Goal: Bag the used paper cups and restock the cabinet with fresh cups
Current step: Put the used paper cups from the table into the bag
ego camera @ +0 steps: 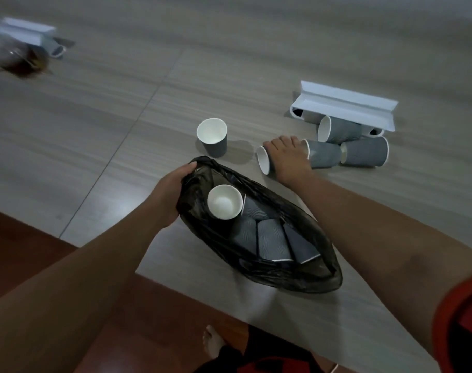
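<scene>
Several used cups already lie in the black bag (259, 232) near the desk's front edge, held open by the left hand (170, 195). The right hand (288, 160) grasps a lying cup (264, 164); four cups remain outside, restocking not begun.

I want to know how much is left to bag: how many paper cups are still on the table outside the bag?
5: one upright cup, one under the right hand, one behind that hand, two by the white holder. More may be hidden.
</scene>
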A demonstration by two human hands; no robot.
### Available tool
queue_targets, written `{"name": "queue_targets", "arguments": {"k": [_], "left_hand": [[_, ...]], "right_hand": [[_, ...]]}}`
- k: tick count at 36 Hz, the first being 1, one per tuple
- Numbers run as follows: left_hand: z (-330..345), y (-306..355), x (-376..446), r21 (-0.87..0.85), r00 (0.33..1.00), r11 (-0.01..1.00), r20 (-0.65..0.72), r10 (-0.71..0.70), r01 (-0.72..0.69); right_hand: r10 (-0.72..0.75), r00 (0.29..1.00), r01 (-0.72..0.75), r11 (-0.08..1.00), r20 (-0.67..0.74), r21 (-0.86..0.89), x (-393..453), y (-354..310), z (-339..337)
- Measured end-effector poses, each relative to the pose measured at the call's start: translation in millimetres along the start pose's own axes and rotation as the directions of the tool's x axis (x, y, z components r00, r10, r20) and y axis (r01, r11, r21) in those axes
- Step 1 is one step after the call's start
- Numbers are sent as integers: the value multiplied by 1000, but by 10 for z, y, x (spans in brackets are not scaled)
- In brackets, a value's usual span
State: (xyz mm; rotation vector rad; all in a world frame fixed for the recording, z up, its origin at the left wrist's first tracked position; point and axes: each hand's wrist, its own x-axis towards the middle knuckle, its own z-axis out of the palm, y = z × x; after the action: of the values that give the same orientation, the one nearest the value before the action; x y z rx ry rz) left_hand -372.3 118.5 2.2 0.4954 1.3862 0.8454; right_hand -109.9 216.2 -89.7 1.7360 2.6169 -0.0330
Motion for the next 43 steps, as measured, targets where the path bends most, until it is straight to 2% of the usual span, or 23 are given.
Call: {"name": "queue_targets", "arguments": {"k": [2, 5, 7, 9, 11, 12, 14, 15, 16, 17, 18, 20, 21, 22, 25, 30, 34, 37, 40, 41, 43], "left_hand": [[3, -5, 6, -2, 1000, 1000, 7, 1, -1], [14, -37, -14, -15, 1000, 1000, 2, -1, 1], [36, -37, -21, -30, 1000, 1000, -5, -2, 2], [47, -18, -56, -33, 1000, 999, 5, 6, -6], [50, -6, -96, -28, 1000, 999, 13, 21, -21], [51, -2, -107, -23, 1000, 999, 15, 27, -27], [45, -5, -149, -13, 999, 999, 30, 33, -32], [44, -7, -156, -14, 999, 1000, 35, 27, -26], [44, -4, -193, -12, 999, 1000, 42, 22, -22], [47, 2, -206, -12, 999, 1000, 41, 15, -15], [47, 6, -215, -11, 999, 1000, 41, 9, -8], [39, 0, -252, 1, 999, 1000, 41, 8, -8], [37, -7, -275, 9, 999, 1000, 46, 11, -12], [28, -9, -285, 13, 999, 1000, 51, 16, -16], [11, -41, -338, 30, 997, 999, 72, 29, -32], [-3, -103, -422, 14, 995, 998, 91, 52, -54], [-14, -116, -471, -4, 996, 998, 71, 56, -55], [-24, -83, -481, -31, 997, 997, 44, 66, -65], [-54, -45, -468, -33, 997, 997, 17, 72, -72], [-71, -36, -463, -34, 997, 997, 6, 73, -72], [-121, 0, -439, -41, 997, 997, -28, 72, -73]], "right_hand": [[13, 1000, -12, 999, -20, 50, -1, -16, -13], [113, 990, -97, 978, -79, 184, -75, -95, -78], [215, 969, -156, 917, -124, 367, -145, -174, -197], [345, 934, -205, 729, -93, 653, -281, -290, -405], [436, 900, -233, 451, 15, 862, -486, -405, -626], [430, 898, -234, 295, 90, 926, -600, -445, -706], [285, 935, -225, 23, 210, 974, -888, -520, -803], [160, 952, -255, -58, 261, 965, -1009, -566, -821], [53, 950, -304, -47, 307, 951, -1134, -627, -847], [-20, 932, -362, 42, 363, 931, -1197, -667, -837], [-38, 910, -401, 179, 413, 898, -1222, -702, -802], [23, 902, -399, 428, 432, 811, -1240, -746, -741], [74, 909, -389, 503, 410, 772, -1246, -754, -715], [132, 913, -391, 548, 385, 739, -1225, -751, -695], [270, 900, -435, 595, 341, 676, -1214, -691, -656], [281, 915, -381, 834, 288, 398, -1253, -607, -612], [306, 918, -372, 886, 254, 277, -1306, -600, -611], [262, 937, -313, 924, 232, 220, -1287, -590, -572], [134, 948, -219, 934, 290, 283, -1248, -616, -621], [108, 957, -198, 922, 270, 333, -1233, -618, -643], [116, 991, -137, 863, 72, 487, -1158, -614, -695]]}}
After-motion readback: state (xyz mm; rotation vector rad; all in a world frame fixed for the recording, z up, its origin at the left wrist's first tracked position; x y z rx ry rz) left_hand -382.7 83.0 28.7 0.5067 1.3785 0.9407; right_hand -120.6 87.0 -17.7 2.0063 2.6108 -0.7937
